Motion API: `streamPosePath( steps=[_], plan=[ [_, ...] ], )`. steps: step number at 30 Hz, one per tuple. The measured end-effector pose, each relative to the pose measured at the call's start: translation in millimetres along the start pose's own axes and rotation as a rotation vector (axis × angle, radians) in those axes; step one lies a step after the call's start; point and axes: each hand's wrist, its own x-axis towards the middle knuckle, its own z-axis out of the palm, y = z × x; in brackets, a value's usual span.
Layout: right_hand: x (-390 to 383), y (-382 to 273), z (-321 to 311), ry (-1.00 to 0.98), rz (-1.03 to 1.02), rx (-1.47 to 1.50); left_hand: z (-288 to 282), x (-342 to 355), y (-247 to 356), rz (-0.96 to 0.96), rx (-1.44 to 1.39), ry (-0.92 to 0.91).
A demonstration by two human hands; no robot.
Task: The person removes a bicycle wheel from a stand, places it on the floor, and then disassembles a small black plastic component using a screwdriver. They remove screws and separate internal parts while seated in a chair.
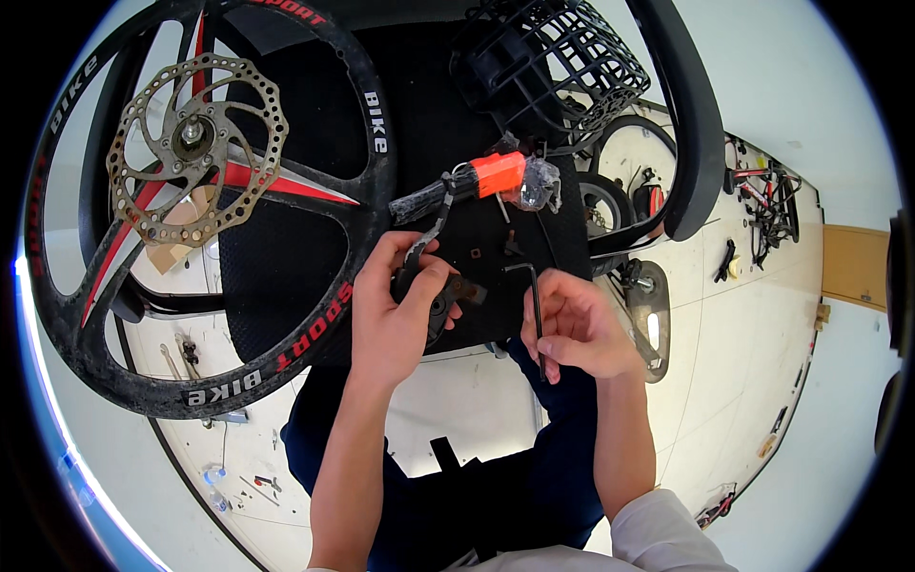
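My left hand point(400, 305) is closed around a black bicycle part point(440, 307) with a rusty brown block at its right end; the fingers hide much of it. A dark cable sleeve point(434, 229) runs up from that hand toward a wrapped bundle with an orange band point(498, 174) and clear plastic at its end. Between thumb and fingers, my right hand point(577, 329) pinches a black hex key point(537, 310), long arm pointing down, short bent end at the top toward the left hand. A small rusty square piece point(476, 254) and a small dark bolt-like part point(513, 244) lie beyond, on the black seat point(315, 276).
A bicycle wheel point(367, 181) with a disc rotor point(267, 181) leans at the left. Behind stands a black basket point(572, 57); a black armrest point(694, 153) rises at the right. Tools and bike parts point(772, 210) lie scattered over the pale floor point(705, 324).
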Motion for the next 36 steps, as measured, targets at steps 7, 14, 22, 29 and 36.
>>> streamPosePath(
  steps=[7, 14, 22, 29, 36],
  plan=[
    [13.2, -3.9, 4.8, 0.098, -0.057, 0.099, 0.9, 0.5, -2.4, 0.001, 0.008, -0.053],
    [13.2, -1.2, 17.0, 0.254, -0.064, -0.449, -1.4, -1.2, 6.6, -0.306, 0.041, -0.315],
    [2.0, -3.0, 12.9, 0.119, -0.182, -0.948, -4.4, 0.2, 7.4, -0.355, 0.046, -0.359],
    [-1.3, -13.5, 35.8, 0.254, -0.082, -0.936, -3.1, 0.1, 5.5, -0.351, 0.084, -0.329],
    [0.1, -7.5, 26.2, 0.271, -0.182, -0.943, -2.9, -0.2, 6.9, -0.381, 0.099, -0.345]
  ],
)
